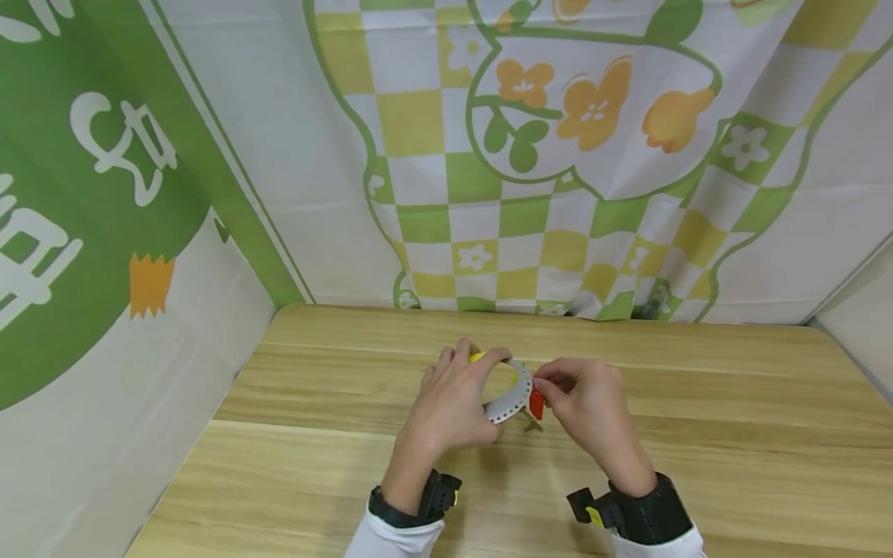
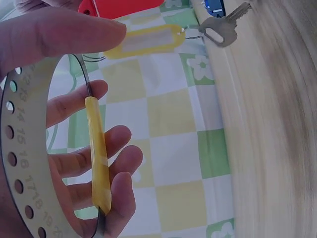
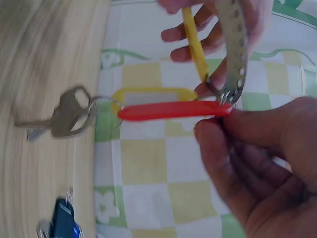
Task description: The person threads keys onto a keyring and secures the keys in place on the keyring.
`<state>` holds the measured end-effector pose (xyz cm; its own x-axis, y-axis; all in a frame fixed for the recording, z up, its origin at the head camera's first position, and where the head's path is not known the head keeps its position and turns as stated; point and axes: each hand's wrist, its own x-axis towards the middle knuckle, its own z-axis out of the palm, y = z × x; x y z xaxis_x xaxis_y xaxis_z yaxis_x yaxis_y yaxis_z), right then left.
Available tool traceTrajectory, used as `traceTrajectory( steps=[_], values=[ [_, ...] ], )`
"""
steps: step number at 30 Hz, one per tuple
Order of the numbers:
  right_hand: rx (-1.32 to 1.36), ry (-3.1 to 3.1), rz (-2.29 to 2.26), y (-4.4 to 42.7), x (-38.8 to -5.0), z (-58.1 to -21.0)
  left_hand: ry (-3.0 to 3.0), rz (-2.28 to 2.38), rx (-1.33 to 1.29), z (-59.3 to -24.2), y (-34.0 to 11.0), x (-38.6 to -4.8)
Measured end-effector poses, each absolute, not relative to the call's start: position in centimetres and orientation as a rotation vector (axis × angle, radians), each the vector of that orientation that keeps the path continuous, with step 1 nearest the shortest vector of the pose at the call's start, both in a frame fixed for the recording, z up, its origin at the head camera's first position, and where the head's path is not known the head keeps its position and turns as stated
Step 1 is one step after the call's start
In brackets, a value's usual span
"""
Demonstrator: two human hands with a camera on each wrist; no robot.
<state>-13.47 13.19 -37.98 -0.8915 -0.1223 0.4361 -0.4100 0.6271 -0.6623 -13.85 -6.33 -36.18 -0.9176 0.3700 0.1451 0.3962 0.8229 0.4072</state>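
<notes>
My left hand grips a round metal key hoop with numbered holes along its flat band. A yellow grip sleeve covers part of the hoop's thin bar, with fingers behind it in the left wrist view. A yellow-framed key tag hangs at the hoop with a metal key on its small ring; the left thumb lies over the tag's near end. My right hand pinches at the hoop end of a red key tag, by a small wire ring. Its fingertips partly hide that ring.
A dark and blue item with metal rings shows near the wood surface; what it hangs from is out of view. Below the hands is a wooden table. A checkered curtain stands along its back edge, a green-and-white cloth at left.
</notes>
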Motion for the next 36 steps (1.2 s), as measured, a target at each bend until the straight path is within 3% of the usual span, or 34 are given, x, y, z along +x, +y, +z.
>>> traceTrajectory(
  steps=[9,23,36],
  values=[
    [0.722,-2.305,0.916,13.53,-13.97,-38.51,-2.943,-0.692,-0.644,-36.16,-6.57,-13.79],
    [0.478,-2.505,1.344,13.52,-13.50,-37.85,-2.931,-0.751,-0.576,-35.95,-6.66,-13.79],
    [0.649,-2.340,1.105,13.57,-13.81,-38.35,-2.962,-0.716,-0.635,-35.84,-6.87,-13.85]
  ],
)
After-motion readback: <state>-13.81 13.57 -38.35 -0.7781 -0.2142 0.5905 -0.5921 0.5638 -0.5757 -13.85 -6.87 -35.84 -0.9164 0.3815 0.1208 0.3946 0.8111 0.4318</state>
